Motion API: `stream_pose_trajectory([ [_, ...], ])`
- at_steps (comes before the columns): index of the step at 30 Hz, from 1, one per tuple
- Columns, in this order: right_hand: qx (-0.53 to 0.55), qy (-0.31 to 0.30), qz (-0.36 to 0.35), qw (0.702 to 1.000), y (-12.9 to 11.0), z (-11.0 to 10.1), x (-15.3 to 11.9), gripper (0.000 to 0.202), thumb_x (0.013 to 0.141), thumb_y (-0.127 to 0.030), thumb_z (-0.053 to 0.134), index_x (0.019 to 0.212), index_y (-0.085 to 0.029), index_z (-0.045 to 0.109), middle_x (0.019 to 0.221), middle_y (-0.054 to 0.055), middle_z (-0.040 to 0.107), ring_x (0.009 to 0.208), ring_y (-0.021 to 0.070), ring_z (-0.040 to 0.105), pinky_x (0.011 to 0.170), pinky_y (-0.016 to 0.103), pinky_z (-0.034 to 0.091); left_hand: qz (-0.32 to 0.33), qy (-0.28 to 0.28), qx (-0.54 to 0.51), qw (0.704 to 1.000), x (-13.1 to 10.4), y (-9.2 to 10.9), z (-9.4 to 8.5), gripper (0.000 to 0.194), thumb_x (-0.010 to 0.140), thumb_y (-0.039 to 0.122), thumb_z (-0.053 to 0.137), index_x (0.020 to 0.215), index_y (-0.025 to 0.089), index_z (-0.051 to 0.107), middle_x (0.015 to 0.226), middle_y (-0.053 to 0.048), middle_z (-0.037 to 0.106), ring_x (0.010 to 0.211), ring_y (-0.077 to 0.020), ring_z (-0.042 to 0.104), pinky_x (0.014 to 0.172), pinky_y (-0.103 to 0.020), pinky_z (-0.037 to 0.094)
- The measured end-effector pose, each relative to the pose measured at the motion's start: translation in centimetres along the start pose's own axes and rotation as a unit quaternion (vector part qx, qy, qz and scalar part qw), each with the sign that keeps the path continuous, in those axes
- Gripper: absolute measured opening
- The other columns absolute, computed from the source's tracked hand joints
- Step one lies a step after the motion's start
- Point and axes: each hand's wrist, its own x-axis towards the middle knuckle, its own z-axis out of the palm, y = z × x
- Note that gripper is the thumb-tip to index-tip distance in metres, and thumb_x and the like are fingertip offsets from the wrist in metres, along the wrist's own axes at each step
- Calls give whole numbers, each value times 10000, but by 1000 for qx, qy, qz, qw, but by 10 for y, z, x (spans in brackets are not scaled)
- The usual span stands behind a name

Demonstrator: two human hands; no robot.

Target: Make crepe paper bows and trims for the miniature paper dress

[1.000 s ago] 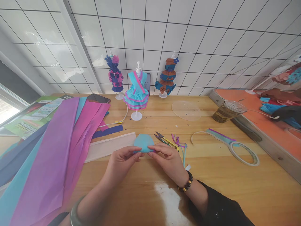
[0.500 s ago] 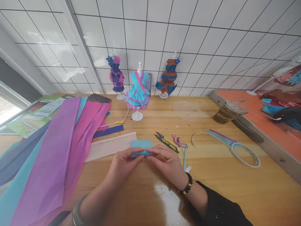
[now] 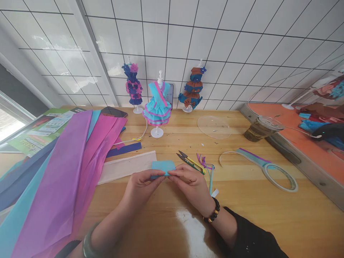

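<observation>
Between my two hands is a small folded piece of light-blue crepe paper (image 3: pixel 163 166), raised a little over the table. My left hand (image 3: pixel 143 184) pinches its near edge on the left with thumb and fingers. On the right, my right hand (image 3: pixel 192 181) pinches the same edge, its fingertips close to the left ones. Just beyond my right hand lie thread snips (image 3: pixel 191 162) with yellow and green handles. Purple and blue paper scraps (image 3: pixel 205 161) rest beside them. A white paper strip (image 3: pixel 129 166) stretches out behind my left hand.
Long crepe paper sheets (image 3: pixel 56 179) cover the left side. Small dress forms in paper outfits, one in a blue dress (image 3: pixel 157 104), stand along the tiled wall. A tape roll (image 3: pixel 294 182), a clear plastic disc (image 3: pixel 213 127) and a cup of drink (image 3: pixel 258 129) are on the right.
The fingers of both hands have shifted slightly along the folded paper's near edge. The purple bit seen by my right fingertips is now hidden. Everything else stays put.
</observation>
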Motion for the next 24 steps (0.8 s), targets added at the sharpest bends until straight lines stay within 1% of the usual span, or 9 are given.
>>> stream_pose_trajectory([
  [4,-2,2,0,1000,0,0,0,149,764,-190,602,851,-244,710,769,32,617,735,140,589,674,264,490,-26,-6,-30,999,0,0,0,234,692,282,649,897,173,681,806,-33,724,714,-187,663,686,-275,532],
  [7,-10,2,0,1000,-2,0,0,140,755,-193,613,848,-238,707,770,33,625,725,140,591,677,267,493,-19,4,-35,999,1,0,1,179,675,266,660,825,173,696,756,-25,723,691,-182,656,648,-259,528],
  [9,-11,-2,3,1000,-3,0,0,159,747,-201,624,883,-227,701,798,39,635,703,135,592,680,266,496,-13,7,-36,999,1,-1,1,147,671,258,663,787,177,701,737,-20,722,687,-179,653,631,-248,524],
  [12,-9,-5,8,1000,-4,0,0,196,743,-218,631,930,-227,693,836,46,642,699,133,594,691,268,501,-14,8,-37,999,1,0,1,137,683,261,654,787,187,705,752,-15,725,699,-179,655,634,-243,524],
  [15,-9,1,4,1000,-2,0,0,183,754,-219,618,917,-235,700,787,37,630,724,140,592,685,265,497,-14,1,-31,999,1,2,0,153,685,268,653,800,182,707,776,-23,728,715,-189,660,641,-252,532],
  [19,-7,4,-4,1000,0,0,-1,184,768,-211,601,919,-241,702,759,30,618,726,136,586,667,255,491,1,-10,-34,999,2,4,0,153,690,242,648,817,184,714,836,-29,729,763,-198,665,691,-264,533],
  [24,-12,8,-10,1000,0,0,-2,171,773,-223,598,900,-251,708,751,30,625,712,135,589,649,255,491,7,3,-28,1000,1,1,-1,119,673,241,664,766,195,723,781,-23,733,707,-194,670,656,-258,532],
])
